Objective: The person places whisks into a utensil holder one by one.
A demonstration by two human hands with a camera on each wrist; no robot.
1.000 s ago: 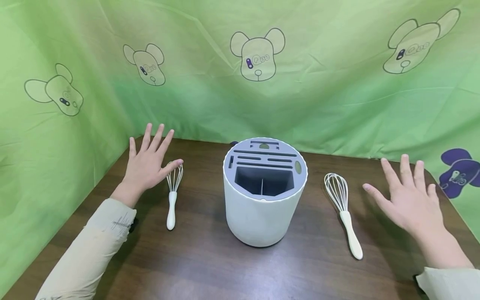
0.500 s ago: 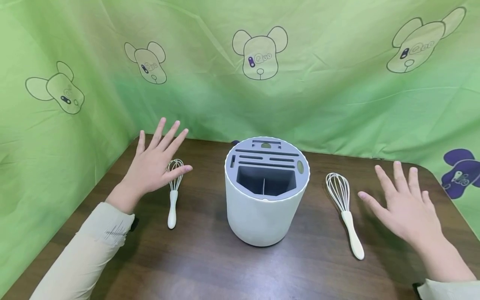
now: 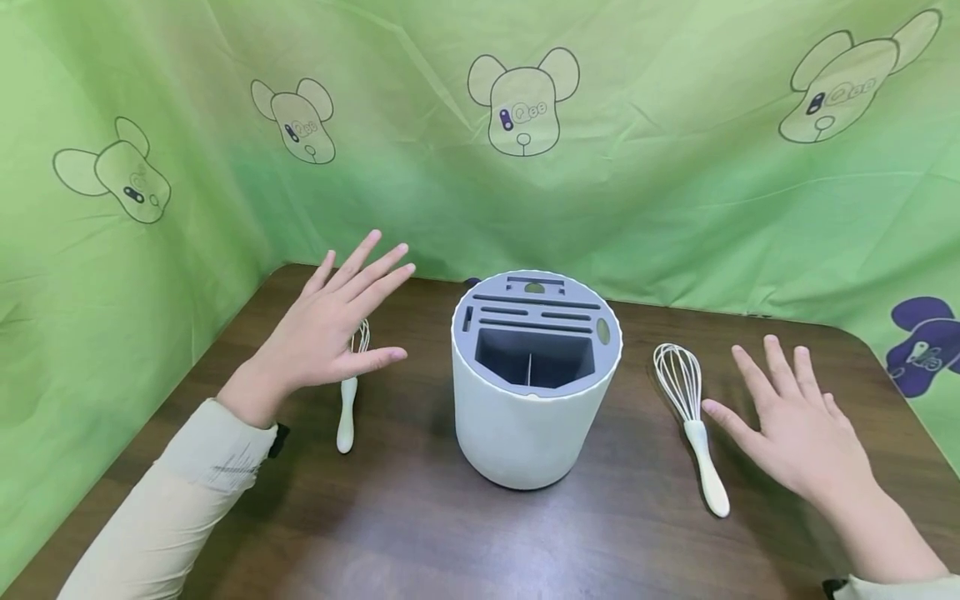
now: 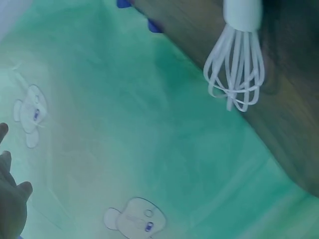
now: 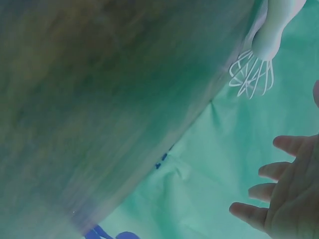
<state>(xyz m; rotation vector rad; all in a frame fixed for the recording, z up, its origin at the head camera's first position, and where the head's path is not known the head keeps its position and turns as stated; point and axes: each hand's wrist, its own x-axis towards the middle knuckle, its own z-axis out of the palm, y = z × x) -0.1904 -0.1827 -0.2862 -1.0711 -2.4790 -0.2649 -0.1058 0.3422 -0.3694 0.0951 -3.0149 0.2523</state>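
In the head view my left hand (image 3: 318,333) hovers with fingers spread, holding nothing. It covers part of the wires of the left whisk (image 3: 347,417), which lies on the table with its white handle toward me. That whisk (image 4: 239,64) shows at the upper right of the left wrist view. My right hand (image 3: 802,433) is also spread and holds nothing, its thumb tip close beside the neck of the right whisk (image 3: 697,442). The right whisk (image 5: 269,40) appears at the top of the right wrist view, above the fingers.
Between the whisks stands a white round utensil holder (image 3: 525,442). Its grey top (image 3: 536,310) has several slots and a divided rectangular opening. The brown table (image 3: 420,533) ends against a green curtain (image 3: 375,183) printed with bear heads at the back and left.
My left hand has moved right and now hides more of the left whisk's wires. My right hand has shifted left, toward the right whisk. The holder and both whisks stay put on the table.
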